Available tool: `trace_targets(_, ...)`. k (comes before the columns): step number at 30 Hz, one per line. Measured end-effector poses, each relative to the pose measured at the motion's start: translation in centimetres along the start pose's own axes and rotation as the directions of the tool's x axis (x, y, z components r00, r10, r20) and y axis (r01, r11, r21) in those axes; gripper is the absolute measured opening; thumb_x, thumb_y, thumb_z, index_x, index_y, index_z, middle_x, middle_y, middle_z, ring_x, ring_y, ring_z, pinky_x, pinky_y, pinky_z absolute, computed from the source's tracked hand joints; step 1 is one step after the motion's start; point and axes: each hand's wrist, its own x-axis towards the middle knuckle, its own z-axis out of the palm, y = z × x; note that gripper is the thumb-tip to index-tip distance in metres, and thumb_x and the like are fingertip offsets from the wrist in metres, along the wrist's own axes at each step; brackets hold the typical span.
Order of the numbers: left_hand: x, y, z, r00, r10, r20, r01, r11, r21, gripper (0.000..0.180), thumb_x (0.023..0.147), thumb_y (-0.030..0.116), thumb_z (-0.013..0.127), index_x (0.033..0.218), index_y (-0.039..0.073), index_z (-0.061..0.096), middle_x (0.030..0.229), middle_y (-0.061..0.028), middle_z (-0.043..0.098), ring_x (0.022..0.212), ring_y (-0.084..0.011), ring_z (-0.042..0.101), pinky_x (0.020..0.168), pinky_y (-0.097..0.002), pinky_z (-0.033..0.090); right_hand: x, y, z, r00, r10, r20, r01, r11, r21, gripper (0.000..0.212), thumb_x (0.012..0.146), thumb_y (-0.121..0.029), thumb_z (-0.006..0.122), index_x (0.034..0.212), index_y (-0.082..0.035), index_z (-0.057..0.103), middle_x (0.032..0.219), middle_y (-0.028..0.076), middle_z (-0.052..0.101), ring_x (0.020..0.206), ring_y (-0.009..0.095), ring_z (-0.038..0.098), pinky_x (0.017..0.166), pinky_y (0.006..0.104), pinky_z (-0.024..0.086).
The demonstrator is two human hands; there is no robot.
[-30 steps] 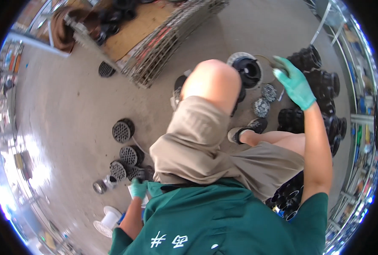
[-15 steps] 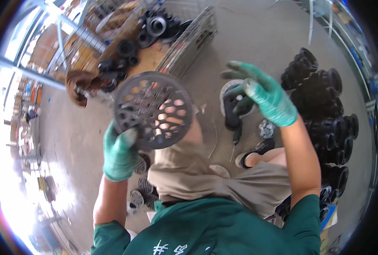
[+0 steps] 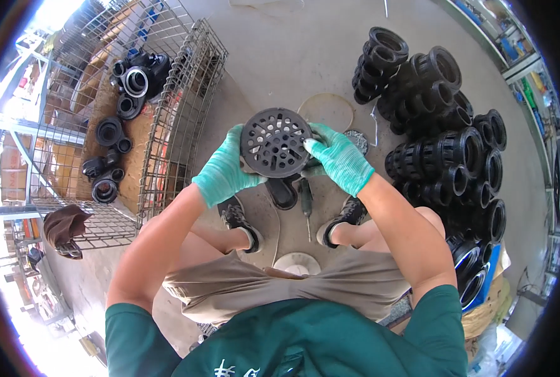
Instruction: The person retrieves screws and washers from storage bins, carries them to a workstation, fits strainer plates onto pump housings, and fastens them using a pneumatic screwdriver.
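A round dark drain grate [image 3: 276,143], pierced with many holes and slots, is held up in front of me between both hands. My left hand [image 3: 225,171], in a green glove, is closed on its left rim. On the right rim my right hand [image 3: 344,161], gloved alike, grips with the thumb on top and the fingers partly hidden beneath. Under the grate, a black curved part [image 3: 283,193] shows partly on the floor. Beside it lies a screwdriver [image 3: 306,200] with a dark green handle. A small heap of shiny metal pieces [image 3: 358,141] sits just past my right hand.
A wire cage [image 3: 185,113] at the left holds several black fittings [image 3: 110,132]; a brown cloth [image 3: 65,227] hangs at its near corner. Stacks of black ribbed fittings [image 3: 437,151] stand at the right. Between my feet is a round pale object [image 3: 297,262].
The grate has moved right and is steadied. My right hand, free and raised before, has come in and taken its right rim. The view has shifted, and the cage shows more fully.
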Motion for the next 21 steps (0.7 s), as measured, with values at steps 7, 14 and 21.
trace_targets(7, 7.3, -9.3, -4.3, 0.989, 0.150, -0.016, -0.122, 0.860, 0.495, 0.053, 0.087, 0.018, 0.074, 0.132, 0.012, 0.046, 0.119, -0.0042, 0.063, 0.104, -0.0190, 0.062, 0.098, -0.0372, 0.053, 5.0, 5.9, -2.0, 0.986, -0.130, -0.103, 0.051, 0.829, -0.557, 0.039, 0.100, -0.014, 0.055, 0.137, -0.001, 0.052, 0.121, 0.016, 0.068, 0.106, 0.023, 0.064, 0.095, 0.0355, 0.048)
trace_targets(14, 6.5, -5.8, -1.0, 0.979, 0.042, -0.201, 0.140, 0.580, 0.803, 0.091, 0.058, 0.020, 0.095, 0.132, 0.001, 0.044, 0.122, -0.0123, 0.064, 0.111, -0.0248, 0.063, 0.100, -0.0367, 0.051, 6.5, 7.4, -2.7, 0.983, -0.093, -0.161, -0.041, 0.735, -0.677, 0.044, 0.099, -0.022, 0.053, 0.140, -0.004, 0.049, 0.116, 0.029, 0.064, 0.107, 0.046, 0.062, 0.092, 0.0466, 0.049)
trace_targets(21, 7.8, -7.8, -2.3, 0.994, -0.002, -0.109, 0.087, 0.609, 0.788, 0.090, 0.066, 0.013, 0.090, 0.140, 0.003, 0.040, 0.130, -0.0115, 0.060, 0.116, -0.0240, 0.061, 0.102, -0.0365, 0.051, 6.6, 6.2, -1.7, 0.987, -0.036, -0.159, -0.093, 0.676, -0.731, 0.043, 0.100, -0.024, 0.051, 0.137, -0.002, 0.049, 0.114, 0.031, 0.064, 0.106, 0.048, 0.061, 0.090, 0.0494, 0.050)
